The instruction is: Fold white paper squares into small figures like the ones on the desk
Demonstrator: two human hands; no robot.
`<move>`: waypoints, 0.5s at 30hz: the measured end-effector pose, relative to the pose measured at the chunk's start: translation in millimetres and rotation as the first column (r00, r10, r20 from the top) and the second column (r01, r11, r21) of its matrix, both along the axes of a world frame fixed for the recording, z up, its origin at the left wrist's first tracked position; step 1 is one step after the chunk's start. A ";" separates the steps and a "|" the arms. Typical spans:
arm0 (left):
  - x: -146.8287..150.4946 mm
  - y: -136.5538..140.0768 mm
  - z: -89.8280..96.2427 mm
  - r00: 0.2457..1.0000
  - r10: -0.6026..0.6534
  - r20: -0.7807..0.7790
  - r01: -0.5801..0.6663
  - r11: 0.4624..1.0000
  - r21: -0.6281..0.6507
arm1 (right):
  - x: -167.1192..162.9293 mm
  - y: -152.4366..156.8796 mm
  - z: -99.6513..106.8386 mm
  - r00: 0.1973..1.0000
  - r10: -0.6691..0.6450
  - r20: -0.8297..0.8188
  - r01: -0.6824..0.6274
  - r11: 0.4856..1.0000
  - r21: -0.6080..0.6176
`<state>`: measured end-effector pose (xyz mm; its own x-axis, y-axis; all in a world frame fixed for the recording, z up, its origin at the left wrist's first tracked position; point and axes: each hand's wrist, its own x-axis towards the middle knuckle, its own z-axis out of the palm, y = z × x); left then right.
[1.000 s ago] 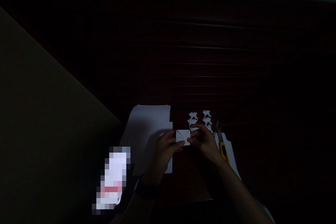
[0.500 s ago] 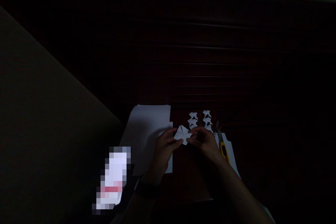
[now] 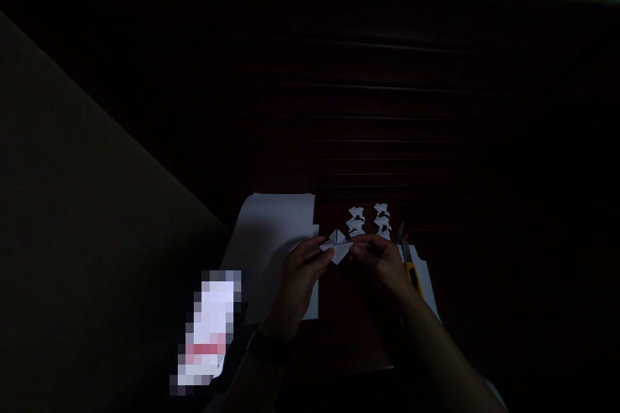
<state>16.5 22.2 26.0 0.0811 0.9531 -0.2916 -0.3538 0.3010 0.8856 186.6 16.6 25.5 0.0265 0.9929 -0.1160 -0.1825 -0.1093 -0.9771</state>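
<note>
A small white folded paper (image 3: 340, 250) is held up between my two hands, its creases and pointed flaps facing me. My left hand (image 3: 303, 268) pinches its left side, thumb on the front face and fingers behind. At the right corner, the thumb and fingers of my right hand (image 3: 380, 261) are closed on the same paper. Just beyond the hands, several small folded paper figures (image 3: 357, 213) lie in two columns on the dark table; my right hand hides part of the nearest ones.
White paper sheets (image 3: 264, 258) lie left of my hands. On the right, a yellow-handled utility knife (image 3: 411, 274) with its blade showing rests over more white paper (image 3: 429, 281). A bright, pixelated screen-like object (image 3: 213, 316) is at lower left. A pale wall (image 3: 72, 206) borders the left.
The paper's flaps have changed shape, with the lower part now coming to a point and the side corners spread wider. My right thumb has shifted up towards the right corner.
</note>
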 end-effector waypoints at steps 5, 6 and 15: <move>0.4 -0.7 1.4 0.997 0.019 -0.076 -0.014 0.998 0.060 | -1.8 -0.1 -1.7 0.999 -0.003 0.041 0.002 1.000 0.019; 0.5 -0.5 2.1 0.996 0.023 -0.084 -0.018 0.998 0.062 | -2.3 0.0 -2.4 0.999 0.004 0.045 -0.005 1.000 0.023; -1.6 0.8 -0.6 0.990 0.070 -0.124 -0.065 0.997 0.045 | -6.3 0.0 1.3 0.985 0.023 0.172 -0.028 0.999 0.027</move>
